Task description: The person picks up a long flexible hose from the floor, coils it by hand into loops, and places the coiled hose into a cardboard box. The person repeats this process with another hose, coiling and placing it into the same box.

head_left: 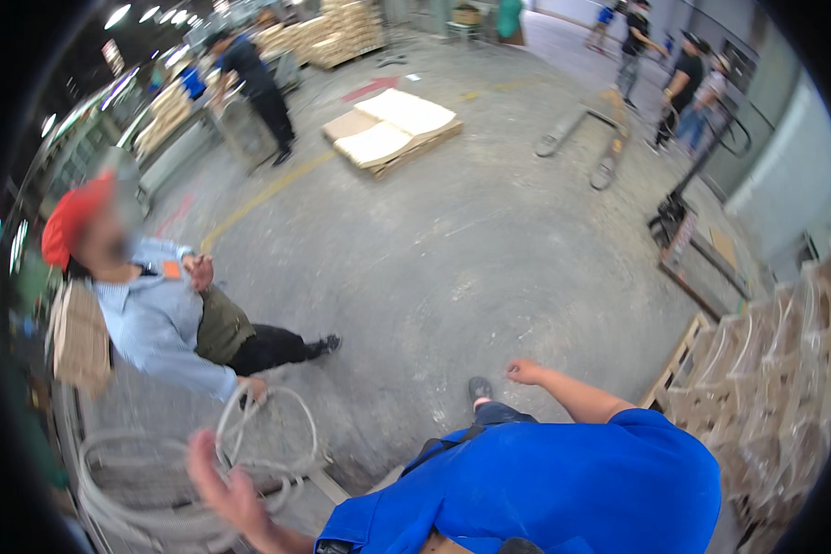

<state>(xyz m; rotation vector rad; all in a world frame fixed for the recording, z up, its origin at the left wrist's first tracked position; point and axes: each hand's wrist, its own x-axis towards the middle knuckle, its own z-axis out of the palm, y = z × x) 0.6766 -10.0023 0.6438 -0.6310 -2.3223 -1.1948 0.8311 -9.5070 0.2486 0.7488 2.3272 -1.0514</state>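
Observation:
My left hand point(226, 489) is raised at the lower left, fingers stretched out and apart, holding nothing. Behind it hang wide loops of a pale hose point(309, 420); whether my palm touches them I cannot tell. A co-worker in a red cap and light blue shirt point(152, 305) stands on the left, with one hand point(254, 392) at the top of the loops and the other raised to the chest. My right hand point(526, 371) hangs out over the grey floor, away from any object. Its fingers are loosely curled in, and nothing shows in them.
Pale sheets lie on a low pallet point(392, 129) ahead. Pallet jacks point(679, 231) stand at the right, near a wrapped stack point(757, 388) on a wooden pallet. Another person bends over a machine point(245, 129) at the far left. Several people point(683, 83) stand far right.

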